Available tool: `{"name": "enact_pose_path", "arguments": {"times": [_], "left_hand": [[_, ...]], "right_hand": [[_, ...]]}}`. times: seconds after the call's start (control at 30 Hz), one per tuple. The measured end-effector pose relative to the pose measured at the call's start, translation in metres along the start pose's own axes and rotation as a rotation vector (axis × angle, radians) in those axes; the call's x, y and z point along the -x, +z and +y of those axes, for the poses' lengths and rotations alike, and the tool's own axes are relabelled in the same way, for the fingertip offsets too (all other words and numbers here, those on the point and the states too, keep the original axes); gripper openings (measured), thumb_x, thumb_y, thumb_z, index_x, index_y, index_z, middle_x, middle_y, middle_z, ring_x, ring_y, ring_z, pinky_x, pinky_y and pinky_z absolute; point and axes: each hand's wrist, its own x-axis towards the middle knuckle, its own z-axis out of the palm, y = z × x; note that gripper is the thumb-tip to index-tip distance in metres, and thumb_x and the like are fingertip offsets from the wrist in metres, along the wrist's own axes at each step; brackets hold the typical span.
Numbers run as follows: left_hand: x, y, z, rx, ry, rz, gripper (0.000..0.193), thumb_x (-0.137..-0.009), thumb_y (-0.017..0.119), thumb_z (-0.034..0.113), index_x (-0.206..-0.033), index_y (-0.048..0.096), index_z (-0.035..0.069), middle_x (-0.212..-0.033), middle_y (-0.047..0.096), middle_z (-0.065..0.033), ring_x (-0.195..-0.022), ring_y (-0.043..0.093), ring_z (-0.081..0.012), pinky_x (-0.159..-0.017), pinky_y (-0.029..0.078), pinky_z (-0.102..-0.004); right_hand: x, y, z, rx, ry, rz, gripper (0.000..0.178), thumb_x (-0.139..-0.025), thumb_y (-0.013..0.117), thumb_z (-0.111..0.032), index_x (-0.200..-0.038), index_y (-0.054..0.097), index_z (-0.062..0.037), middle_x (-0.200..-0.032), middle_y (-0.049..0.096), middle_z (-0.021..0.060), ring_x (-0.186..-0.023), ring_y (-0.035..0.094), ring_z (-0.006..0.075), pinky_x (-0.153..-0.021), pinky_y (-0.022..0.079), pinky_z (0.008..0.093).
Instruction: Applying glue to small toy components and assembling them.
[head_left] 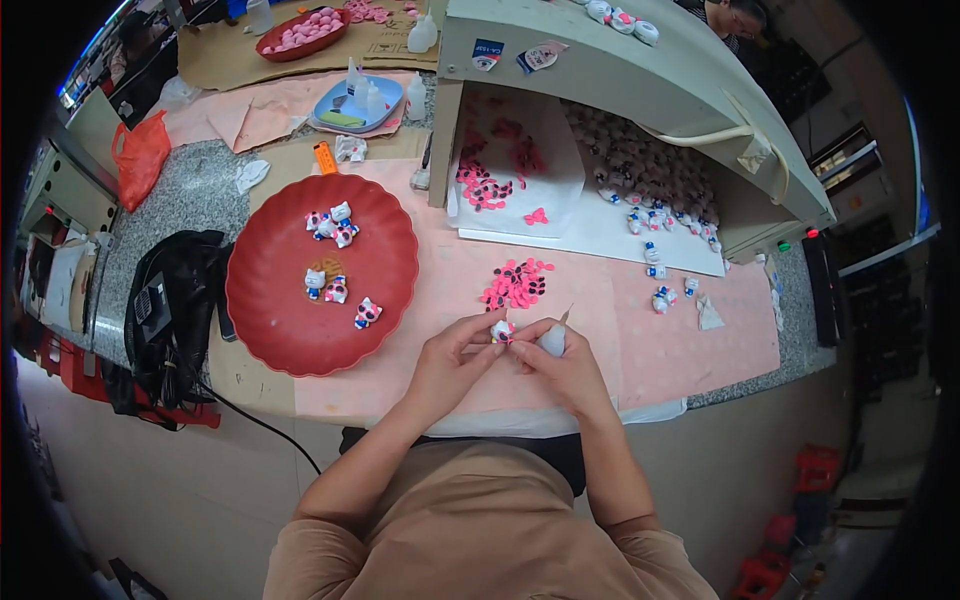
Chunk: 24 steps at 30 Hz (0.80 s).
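Note:
Over the near edge of the table, my left hand pinches a small white cat figurine with a pink and dark part on its front. My right hand brings its thumb and a finger against the same figurine. Tucked in its other fingers is a small white squeeze bottle with a thin needle tip pointing up and away. Just beyond my hands lies a loose heap of pink pieces with dark spots. The fingertips partly hide the figurine.
At left stands a red scalloped tray with several cat figurines. A grey-white hood shelters rows of figurines and more pink pieces. Farther back are a blue tray of bottles, a red bowl and an orange bag.

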Motion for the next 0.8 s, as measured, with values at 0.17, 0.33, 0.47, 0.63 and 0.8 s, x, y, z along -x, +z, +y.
{"name": "enact_pose_path", "arguments": {"times": [0.17, 0.33, 0.47, 0.63, 0.8], "left_hand": [[0.003, 0.003, 0.003, -0.030, 0.042, 0.014, 0.041, -0.089, 0.062, -0.001, -0.129, 0.057, 0.005, -0.121, 0.059, -0.0108, -0.103, 0.064, -0.0168, -0.087, 0.055, -0.0304], [0.003, 0.004, 0.010, -0.084, 0.045, 0.023, 0.040, -0.089, 0.061, -0.003, -0.128, 0.057, 0.004, -0.124, 0.057, -0.0102, -0.106, 0.061, -0.0168, -0.090, 0.053, -0.0298], [0.001, 0.001, 0.007, -0.009, 0.059, -0.005, 0.036, -0.091, 0.060, -0.002, -0.126, 0.058, 0.002, -0.126, 0.054, -0.0086, -0.108, 0.060, -0.0168, -0.094, 0.051, -0.0296], [0.000, -0.003, 0.002, 0.222, -0.032, 0.002, 0.031, -0.091, 0.061, -0.001, -0.121, 0.062, 0.002, -0.124, 0.057, -0.0087, -0.105, 0.061, -0.0143, -0.091, 0.050, -0.0272], [0.000, -0.007, 0.009, 0.276, -0.084, -0.039, 0.028, -0.092, 0.061, 0.000, -0.120, 0.062, 0.000, -0.117, 0.062, -0.0070, -0.103, 0.061, -0.0131, -0.091, 0.049, -0.0268]], "right_hand": [[0.002, 0.000, 0.003, 0.014, -0.016, 0.036, 0.012, -0.087, 0.069, -0.008, -0.090, 0.059, -0.0027, -0.080, 0.061, 0.0018, -0.070, 0.057, 0.0074, -0.062, 0.047, 0.0224], [-0.003, 0.000, 0.004, 0.025, -0.036, 0.035, 0.015, -0.086, 0.070, -0.007, -0.092, 0.056, -0.0027, -0.084, 0.060, 0.0023, -0.070, 0.056, 0.0076, -0.062, 0.047, 0.0226], [-0.004, -0.001, 0.008, 0.038, -0.080, 0.036, 0.019, -0.086, 0.069, -0.003, -0.098, 0.055, -0.0033, -0.088, 0.059, 0.0033, -0.074, 0.057, 0.0084, -0.064, 0.048, 0.0230], [0.000, 0.008, 0.000, 0.023, -0.130, 0.011, 0.020, -0.086, 0.069, -0.005, -0.102, 0.057, -0.0026, -0.090, 0.059, 0.0011, -0.079, 0.056, 0.0066, -0.069, 0.047, 0.0221], [0.001, 0.008, 0.006, -0.016, -0.115, -0.016, 0.021, -0.086, 0.069, -0.004, -0.103, 0.058, -0.0026, -0.091, 0.058, -0.0002, -0.081, 0.055, 0.0063, -0.071, 0.047, 0.0218]]}}
